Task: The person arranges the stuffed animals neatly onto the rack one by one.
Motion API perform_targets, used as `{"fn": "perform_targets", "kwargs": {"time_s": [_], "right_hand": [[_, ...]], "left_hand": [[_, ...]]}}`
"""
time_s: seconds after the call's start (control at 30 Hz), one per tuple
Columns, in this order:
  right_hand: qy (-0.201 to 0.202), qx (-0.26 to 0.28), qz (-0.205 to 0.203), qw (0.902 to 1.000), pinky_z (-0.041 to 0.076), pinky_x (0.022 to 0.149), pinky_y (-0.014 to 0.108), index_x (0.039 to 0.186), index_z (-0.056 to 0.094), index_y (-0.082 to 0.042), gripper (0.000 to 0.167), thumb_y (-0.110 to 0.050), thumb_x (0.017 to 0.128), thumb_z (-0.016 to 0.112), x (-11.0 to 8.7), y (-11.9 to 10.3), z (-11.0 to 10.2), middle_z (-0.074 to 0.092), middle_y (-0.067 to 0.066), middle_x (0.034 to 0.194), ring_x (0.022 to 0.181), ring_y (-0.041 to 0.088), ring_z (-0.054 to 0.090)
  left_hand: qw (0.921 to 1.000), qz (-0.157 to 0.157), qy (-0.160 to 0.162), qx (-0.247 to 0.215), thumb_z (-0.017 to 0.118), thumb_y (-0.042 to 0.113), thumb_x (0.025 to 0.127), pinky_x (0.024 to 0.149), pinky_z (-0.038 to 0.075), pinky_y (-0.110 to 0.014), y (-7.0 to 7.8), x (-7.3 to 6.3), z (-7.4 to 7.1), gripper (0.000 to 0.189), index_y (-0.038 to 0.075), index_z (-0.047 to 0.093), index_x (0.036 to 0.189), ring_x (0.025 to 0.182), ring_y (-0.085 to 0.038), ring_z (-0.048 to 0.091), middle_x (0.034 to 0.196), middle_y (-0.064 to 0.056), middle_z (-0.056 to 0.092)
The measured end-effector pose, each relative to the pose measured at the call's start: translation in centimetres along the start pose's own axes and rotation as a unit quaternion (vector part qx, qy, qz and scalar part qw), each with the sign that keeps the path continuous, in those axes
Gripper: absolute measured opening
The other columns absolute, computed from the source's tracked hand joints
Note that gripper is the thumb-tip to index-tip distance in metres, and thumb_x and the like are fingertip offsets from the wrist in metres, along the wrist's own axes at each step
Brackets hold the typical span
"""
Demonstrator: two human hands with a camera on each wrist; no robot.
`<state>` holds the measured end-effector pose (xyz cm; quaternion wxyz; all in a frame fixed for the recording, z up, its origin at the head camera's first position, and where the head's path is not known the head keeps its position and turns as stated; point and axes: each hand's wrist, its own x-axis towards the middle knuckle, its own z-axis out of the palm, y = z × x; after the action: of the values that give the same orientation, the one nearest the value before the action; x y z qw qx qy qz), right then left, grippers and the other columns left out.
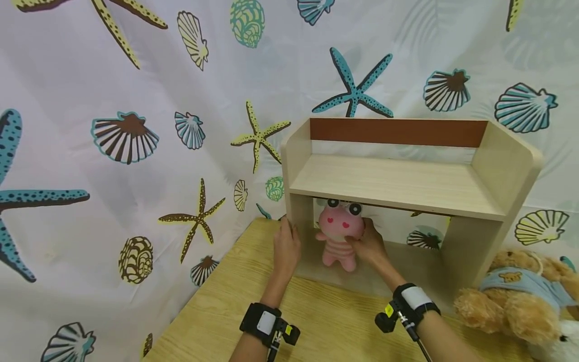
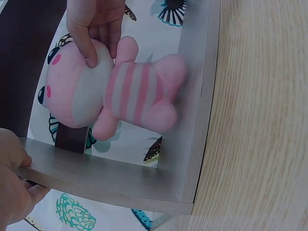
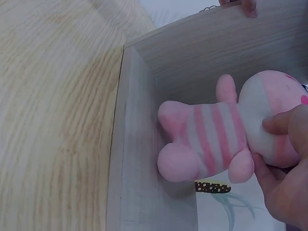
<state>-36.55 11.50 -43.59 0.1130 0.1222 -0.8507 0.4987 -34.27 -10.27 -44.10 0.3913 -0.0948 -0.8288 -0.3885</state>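
Note:
A pink plush frog (image 1: 340, 229) with big eyes and a striped belly is upright in the lower compartment of a small wooden shelf (image 1: 398, 178), near its left side. My right hand (image 1: 368, 244) grips the frog by the side of its head, thumb on the front, as the right wrist view shows too. The frog's feet (image 3: 178, 161) are at the shelf's bottom board. My left hand (image 1: 287, 246) holds the front edge of the shelf's left side panel (image 2: 110, 185), thumb inside and fingers outside.
A brown teddy bear (image 1: 520, 291) in a blue shirt lies at the shelf's right, with a white plush (image 1: 561, 339) partly visible below it. The shelf stands on a wooden table (image 1: 226, 296). Behind hangs a white curtain (image 1: 149, 201) printed with shells and starfish.

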Motion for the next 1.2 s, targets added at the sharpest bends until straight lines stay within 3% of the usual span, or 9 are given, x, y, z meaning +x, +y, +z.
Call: {"fn": "perform_targets", "kwargs": {"time_s": [0.17, 0.47, 0.7, 0.87, 1.2], "right_hand": [[0.000, -0.022, 0.024, 0.9995, 0.039, 0.102, 0.056, 0.141, 0.032, 0.012, 0.066, -0.013, 0.090, 0.066, 0.1, -0.2, -0.1, 0.047, 0.035, 0.136, 0.125, 0.046, 0.047], [-0.006, 0.026, -0.001, 0.9996, 0.048, 0.092, 0.048, 0.132, 0.049, 0.003, 0.059, -0.011, 0.083, 0.077, 0.7, 0.1, 0.4, 0.064, 0.022, 0.119, 0.109, 0.033, 0.061], [-0.016, -0.003, 0.000, 0.9999, 0.042, 0.100, 0.055, 0.141, 0.035, 0.011, 0.065, -0.013, 0.090, 0.067, 0.8, 0.4, -0.1, 0.049, 0.033, 0.135, 0.123, 0.044, 0.050], [-0.018, -0.005, 0.022, 0.9996, 0.041, 0.099, 0.056, 0.144, 0.032, 0.010, 0.066, -0.016, 0.093, 0.065, 0.8, 0.2, 0.2, 0.048, 0.032, 0.136, 0.124, 0.045, 0.049], [-0.024, 0.019, 0.024, 0.9992, 0.041, 0.100, 0.054, 0.143, 0.033, 0.009, 0.066, -0.017, 0.092, 0.066, 1.2, -0.1, 0.8, 0.049, 0.031, 0.135, 0.123, 0.042, 0.049]], "left_hand": [[1.0000, -0.004, -0.004, -0.003, 0.054, -0.003, 0.100, 0.064, 0.055, -0.049, 0.0, 0.0, -0.1, 0.015, -0.007, 0.051, 0.114, 0.085, -0.042, 0.068, 0.090, -0.028, 0.065], [0.9999, -0.010, -0.010, -0.003, 0.053, -0.002, 0.101, 0.065, 0.055, -0.049, 0.1, 0.1, -0.1, 0.015, -0.007, 0.051, 0.114, 0.085, -0.041, 0.068, 0.091, -0.028, 0.065], [0.9998, -0.014, -0.010, -0.005, 0.054, -0.004, 0.100, 0.065, 0.055, -0.048, 0.2, 0.1, -0.1, 0.014, -0.006, 0.051, 0.113, 0.086, -0.040, 0.068, 0.092, -0.027, 0.065], [0.9998, -0.016, -0.013, -0.006, 0.054, -0.003, 0.100, 0.067, 0.055, -0.048, 0.0, 0.0, -0.2, 0.015, -0.006, 0.051, 0.115, 0.088, -0.041, 0.068, 0.094, -0.027, 0.065], [0.9998, -0.013, -0.018, 0.000, 0.053, -0.003, 0.100, 0.069, 0.056, -0.046, -0.1, 0.1, -0.2, 0.018, -0.007, 0.052, 0.118, 0.090, -0.038, 0.068, 0.096, -0.026, 0.066]]}}
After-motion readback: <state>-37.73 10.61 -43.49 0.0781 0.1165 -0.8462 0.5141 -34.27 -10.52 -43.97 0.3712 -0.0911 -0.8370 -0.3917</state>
